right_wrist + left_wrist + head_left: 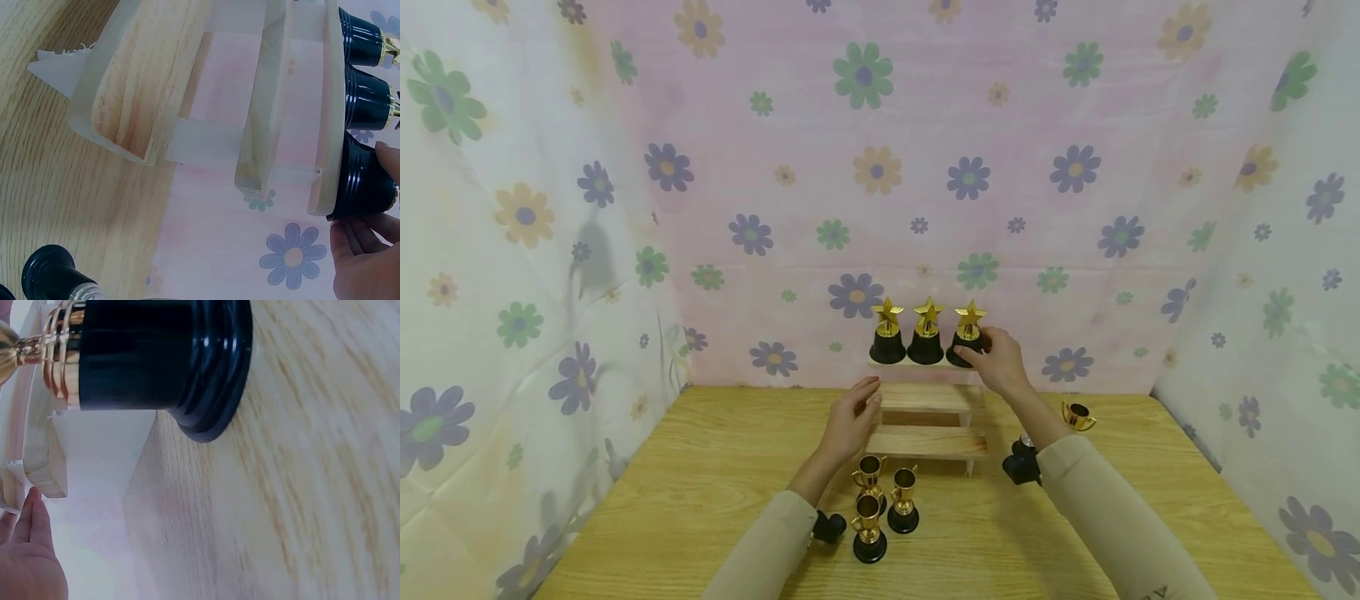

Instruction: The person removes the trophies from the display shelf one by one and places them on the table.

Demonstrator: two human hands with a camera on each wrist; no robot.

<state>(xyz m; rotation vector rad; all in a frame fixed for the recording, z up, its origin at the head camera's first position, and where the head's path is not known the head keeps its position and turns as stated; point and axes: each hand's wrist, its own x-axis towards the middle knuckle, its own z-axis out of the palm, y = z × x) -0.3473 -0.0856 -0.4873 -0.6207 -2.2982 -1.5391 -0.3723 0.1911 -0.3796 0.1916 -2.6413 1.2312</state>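
We see three star trophies in a row along the top tier of the wooden stand (925, 442): a left star trophy (887, 337), a middle star trophy (927, 337) and a right star trophy (967, 332). We judge the setting-out to be partway along: the first two stand upright with no hand on them, while the third seems all but settled, lacking only its release. Off the stand, three gold trophy cups remain on the tabletop (737, 467), a front cup (868, 532), a right-hand cup (904, 502) and a rear cup (870, 475), grouped before the lowest tier. A black base (830, 528) lies beside the left sleeve, and past the stand's right end we find a gold cup (1078, 415) and some dark bases (1021, 462), partly hidden by the right forearm, so we cannot say how many trophies are there. The right star trophy lies within the grip of the right hand (1002, 365), which pinches its black base between thumb and fingers at the right end of the top tier; the base appears to meet the board. The left hand (847, 421) has its grip unfilled, fingers extended close together, tips at the stand's left edge, touching it or just beside it.
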